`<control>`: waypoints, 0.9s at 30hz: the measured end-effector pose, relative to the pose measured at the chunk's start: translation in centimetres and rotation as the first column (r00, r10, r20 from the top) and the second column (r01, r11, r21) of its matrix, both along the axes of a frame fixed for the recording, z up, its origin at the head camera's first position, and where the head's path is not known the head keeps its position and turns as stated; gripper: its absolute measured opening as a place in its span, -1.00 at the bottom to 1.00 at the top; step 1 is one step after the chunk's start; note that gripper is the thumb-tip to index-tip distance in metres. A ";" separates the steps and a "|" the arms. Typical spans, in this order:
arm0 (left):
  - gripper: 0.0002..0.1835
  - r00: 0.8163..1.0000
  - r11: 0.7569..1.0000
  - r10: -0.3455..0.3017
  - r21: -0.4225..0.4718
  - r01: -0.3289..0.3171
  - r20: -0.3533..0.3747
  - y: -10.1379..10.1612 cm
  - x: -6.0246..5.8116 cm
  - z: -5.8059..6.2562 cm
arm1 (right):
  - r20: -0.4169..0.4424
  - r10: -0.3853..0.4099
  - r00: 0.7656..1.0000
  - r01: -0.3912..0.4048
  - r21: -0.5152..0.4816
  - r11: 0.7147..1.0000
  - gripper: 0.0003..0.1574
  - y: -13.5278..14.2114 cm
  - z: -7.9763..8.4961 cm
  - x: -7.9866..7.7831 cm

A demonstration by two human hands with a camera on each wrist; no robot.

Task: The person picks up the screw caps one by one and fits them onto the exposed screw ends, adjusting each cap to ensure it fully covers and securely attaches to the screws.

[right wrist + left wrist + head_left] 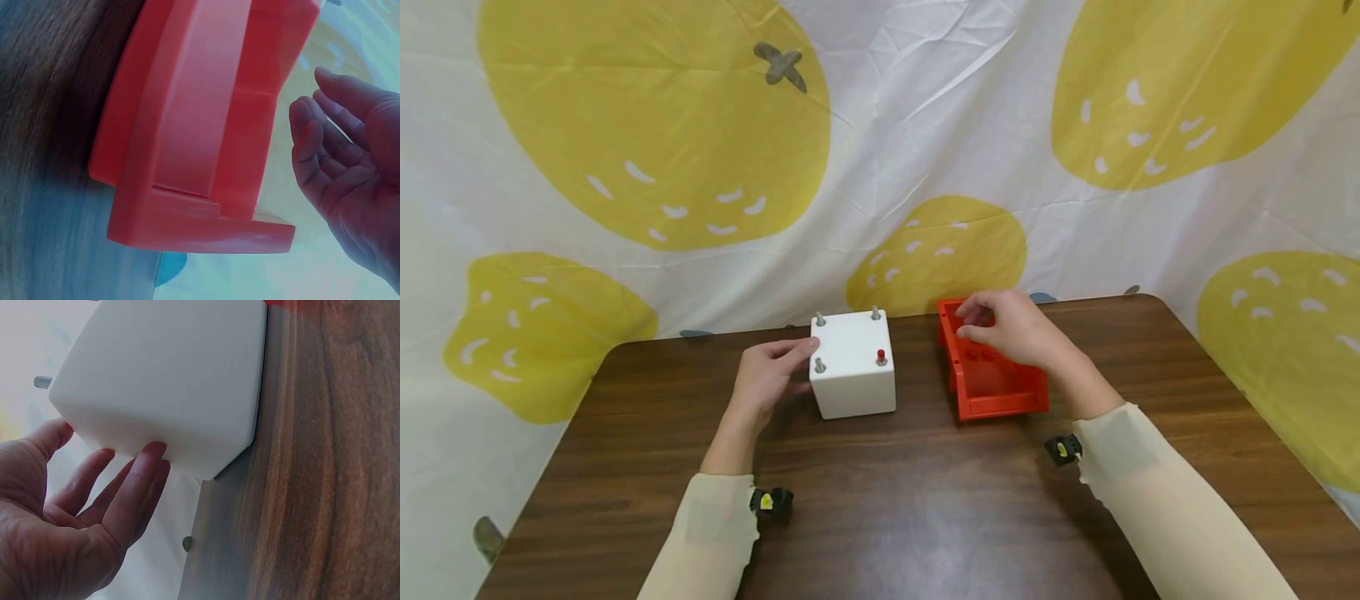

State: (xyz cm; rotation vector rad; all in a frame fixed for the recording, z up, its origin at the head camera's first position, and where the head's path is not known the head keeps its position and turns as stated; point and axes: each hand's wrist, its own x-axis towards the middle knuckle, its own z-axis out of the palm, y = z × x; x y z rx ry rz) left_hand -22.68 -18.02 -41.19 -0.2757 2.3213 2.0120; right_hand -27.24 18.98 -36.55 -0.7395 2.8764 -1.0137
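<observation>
A white block [852, 343] sits on the table with metal threaded studs [820, 364] at the corners of its top. The stud at the near right corner carries a small red cap [881, 356]. My left hand [766, 377] rests its fingertips against the block's left side, with the thumb at the top edge. To the right of the block is a red tray [1003, 406] holding a few small red pieces [972, 354]. Over the tray's far part hovers my right hand [1018, 328], fingers loosely bent with nothing visible between them; in the right wrist view it is apart from the tray's wall.
The brown wooden table [895, 508] ends at a back edge close behind the block and tray. A white cloth with yellow fruit shapes [940, 242] hangs behind and at both sides. Small black cameras [772, 502] are on both wrists.
</observation>
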 end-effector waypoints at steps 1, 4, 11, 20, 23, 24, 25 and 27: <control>-0.42 1.000 1.000 0.000 0.001 0.000 -0.002 0.0 0.0 0.0 | 0.004 -0.003 1.000 0.003 0.009 1.000 -0.71 0.0 -0.1 -0.1; -0.41 1.000 1.000 -0.003 -0.001 0.003 -0.004 0.0 0.0 0.0 | 0.020 -0.016 1.000 0.016 0.042 0.999 -0.71 0.1 -0.2 -0.2; -0.41 1.000 1.000 -0.001 0.003 0.001 -0.005 0.0 -0.1 -0.1 | 0.002 -0.027 1.000 0.027 0.138 0.990 -0.67 0.0 -0.9 -0.9; -0.41 1.000 1.000 0.000 0.009 0.000 -0.010 0.0 0.0 -0.1 | -0.058 0.003 0.998 0.014 0.292 0.956 -0.70 -0.8 -1.7 -1.3; -0.41 1.000 1.000 -0.001 0.007 0.001 -0.011 0.0 0.1 -0.1 | -0.031 -0.004 1.000 0.014 0.346 0.938 -0.71 -1.1 -1.8 -1.4; -0.42 1.000 1.000 -0.002 0.006 0.002 -0.010 0.0 0.1 -0.1 | -0.024 -0.006 1.000 0.015 0.360 0.933 -0.72 -1.1 -1.9 -1.4; -0.42 1.000 1.000 0.000 0.006 0.001 -0.009 0.0 0.1 -0.1 | -0.019 -0.008 1.000 0.015 0.376 0.926 -0.73 -1.2 -1.9 -1.4; -0.42 1.000 1.000 0.000 0.005 0.000 -0.008 0.0 0.1 -0.1 | -0.015 -0.008 1.000 0.013 0.399 0.917 -0.78 -1.4 -1.9 -1.5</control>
